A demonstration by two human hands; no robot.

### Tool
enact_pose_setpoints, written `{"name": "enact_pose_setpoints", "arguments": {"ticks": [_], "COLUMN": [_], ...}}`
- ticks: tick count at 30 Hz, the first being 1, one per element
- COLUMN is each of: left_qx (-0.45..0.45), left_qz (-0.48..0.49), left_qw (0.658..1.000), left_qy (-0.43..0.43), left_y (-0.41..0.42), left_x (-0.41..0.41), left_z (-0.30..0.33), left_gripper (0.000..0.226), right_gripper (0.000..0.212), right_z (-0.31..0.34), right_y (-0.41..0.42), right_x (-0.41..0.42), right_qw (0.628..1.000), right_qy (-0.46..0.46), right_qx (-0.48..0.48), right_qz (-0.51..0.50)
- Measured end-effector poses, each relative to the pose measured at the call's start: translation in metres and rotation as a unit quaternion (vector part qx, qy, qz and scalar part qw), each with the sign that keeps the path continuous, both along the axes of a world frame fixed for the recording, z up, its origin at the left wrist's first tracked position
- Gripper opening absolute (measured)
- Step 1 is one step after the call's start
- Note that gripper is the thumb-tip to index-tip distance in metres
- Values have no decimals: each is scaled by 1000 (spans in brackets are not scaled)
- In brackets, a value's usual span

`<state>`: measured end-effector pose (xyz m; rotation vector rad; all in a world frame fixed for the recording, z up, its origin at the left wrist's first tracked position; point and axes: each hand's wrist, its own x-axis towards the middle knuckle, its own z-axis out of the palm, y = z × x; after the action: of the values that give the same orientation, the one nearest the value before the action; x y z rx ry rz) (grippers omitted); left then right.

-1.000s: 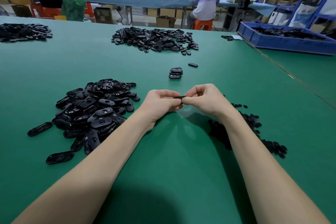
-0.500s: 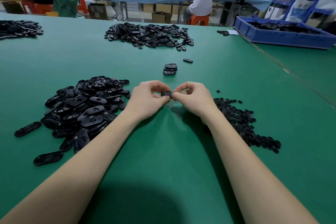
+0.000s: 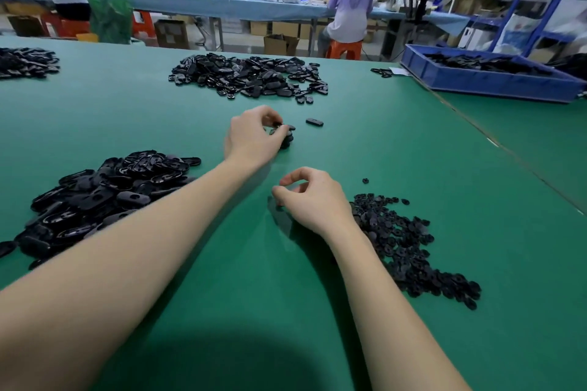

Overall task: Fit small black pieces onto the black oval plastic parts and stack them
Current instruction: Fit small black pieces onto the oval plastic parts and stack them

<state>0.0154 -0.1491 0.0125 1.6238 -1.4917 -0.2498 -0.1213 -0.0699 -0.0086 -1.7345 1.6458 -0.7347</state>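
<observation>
My left hand (image 3: 252,136) reaches forward and pinches a black oval part (image 3: 287,127) right on top of the small stack (image 3: 286,140) in the middle of the green table (image 3: 222,279). My right hand (image 3: 313,198) hovers nearer to me with its fingers loosely curled and nothing visible in them. A heap of black oval parts (image 3: 104,197) lies to the left of my arms. The pile of small black pieces (image 3: 409,244) lies just right of my right wrist.
One loose oval part (image 3: 314,121) lies right of the stack, and a single small piece (image 3: 365,180) sits apart. A bigger heap of ovals (image 3: 251,76) lies farther back, another heap (image 3: 27,62) at far left. A blue bin (image 3: 489,81) stands at right. People work at the far bench.
My hands, which were together gripping one oval part, have separated. The left hand carried the part forward onto the stack; the right hand let go and stayed near.
</observation>
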Motion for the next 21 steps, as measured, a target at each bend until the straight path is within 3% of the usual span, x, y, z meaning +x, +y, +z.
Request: {"name": "enact_pose_setpoints", "arguments": {"ticks": [3, 6, 10, 15, 21], "left_qx": [13, 54, 98, 31, 26], "left_qz": [20, 29, 21, 0, -46], "left_qw": [997, 993, 994, 996, 991], "left_qy": [-77, -98, -39, 80, 120], "left_y": [-26, -41, -42, -3, 65], "left_x": [-3, 2, 10, 8, 20], "left_z": [5, 1, -8, -1, -2], "left_gripper": [14, 15, 20, 22, 11], "right_gripper": [20, 20, 19, 16, 11], "right_z": [0, -1, -1, -1, 0], "right_y": [-1, -3, -3, -3, -2], "right_x": [-2, -2, -1, -1, 1], "right_qw": [1000, 1000, 1000, 1000, 1000], "right_qy": [-13, -16, -19, -22, 24], "right_qx": [4, 9, 9, 7, -16], "right_qz": [5, 10, 10, 8, 0]}}
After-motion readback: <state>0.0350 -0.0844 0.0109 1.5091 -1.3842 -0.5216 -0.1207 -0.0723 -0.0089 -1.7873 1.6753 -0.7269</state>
